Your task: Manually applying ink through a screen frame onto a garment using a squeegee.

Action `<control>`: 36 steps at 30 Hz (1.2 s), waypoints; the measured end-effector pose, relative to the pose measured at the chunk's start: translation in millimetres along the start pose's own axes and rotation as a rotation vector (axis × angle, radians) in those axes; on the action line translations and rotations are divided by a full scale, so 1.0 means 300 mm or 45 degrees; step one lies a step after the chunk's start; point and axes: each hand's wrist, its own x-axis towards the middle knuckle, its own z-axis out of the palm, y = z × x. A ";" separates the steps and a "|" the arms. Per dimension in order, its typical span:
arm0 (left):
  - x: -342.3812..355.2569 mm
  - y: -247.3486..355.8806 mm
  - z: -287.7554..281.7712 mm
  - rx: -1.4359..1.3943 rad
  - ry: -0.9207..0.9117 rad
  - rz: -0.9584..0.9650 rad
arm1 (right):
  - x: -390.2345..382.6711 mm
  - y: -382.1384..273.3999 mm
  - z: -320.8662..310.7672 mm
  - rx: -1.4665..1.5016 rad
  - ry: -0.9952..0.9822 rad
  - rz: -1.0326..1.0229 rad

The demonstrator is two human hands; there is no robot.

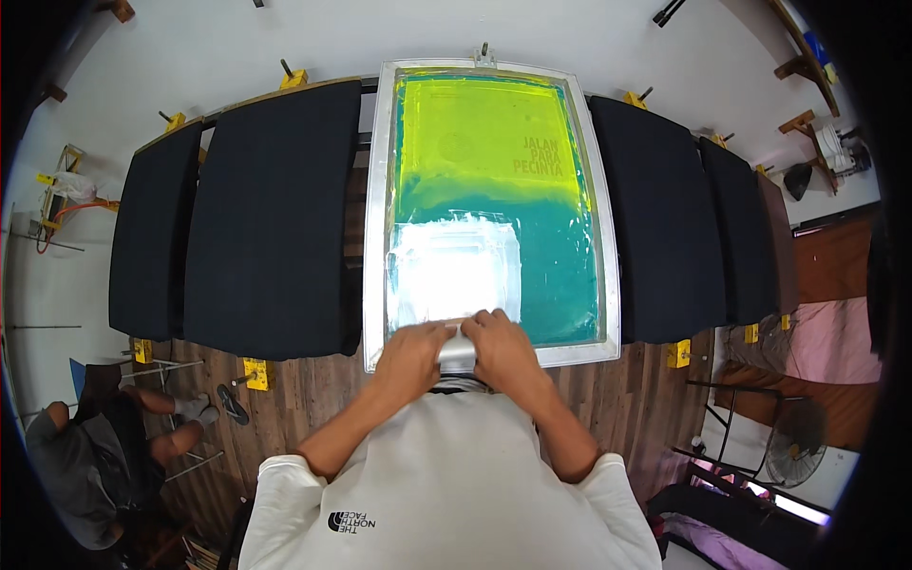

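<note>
Left hand (415, 358) and right hand (502, 351) curl closed around 1 silver metal bar (457, 351), lower centre; white paste (454, 271) mostly covers the lower left of the metal-framed teal-and-yellow screen (562, 271), its top uncoated.

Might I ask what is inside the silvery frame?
Inside the silvery frame is a teal sheet, yellow-green above, with a white patch lower left. The left hand, right hand and metallic tool hide some; anything underneath is covered.
</note>
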 end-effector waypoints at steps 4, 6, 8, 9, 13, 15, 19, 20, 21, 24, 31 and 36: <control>0.181 -0.075 -0.089 -0.038 0.133 0.058 | 0.207 0.030 -0.094 -0.090 0.038 -0.030; 0.280 -0.144 -0.093 0.007 0.180 0.016 | 0.314 0.072 -0.095 -0.170 0.102 -0.065; 0.301 -0.165 -0.090 0.008 0.143 -0.004 | 0.341 0.093 -0.078 -0.131 0.096 -0.084; 0.299 -0.176 -0.069 0.030 0.165 0.019 | 0.345 0.108 -0.057 -0.120 0.118 -0.089; 0.114 -0.122 0.059 0.107 0.269 0.141 | 0.128 0.075 0.041 -0.049 0.232 -0.108; 0.002 -0.083 0.092 0.173 0.239 0.162 | 0.029 0.029 0.058 -0.015 0.083 -0.011; 0.020 0.009 -0.015 -0.064 -0.056 -0.041 | 0.004 -0.009 -0.026 -0.039 -0.063 0.014; 0.051 0.006 -0.032 -0.049 -0.010 -0.014 | 0.040 0.000 -0.051 -0.135 -0.030 -0.041; 0.096 -0.001 -0.053 -0.036 0.034 0.019 | 0.079 0.017 -0.071 -0.154 0.080 -0.095; 0.256 -0.110 -0.057 0.017 0.223 0.095 | 0.263 0.081 -0.068 -0.173 0.270 -0.094; 0.155 -0.085 0.026 0.178 0.150 0.138 | 0.133 0.080 0.040 -0.098 0.335 -0.057; -0.008 -0.021 0.051 0.105 0.121 0.109 | -0.039 0.004 0.036 -0.121 0.137 -0.008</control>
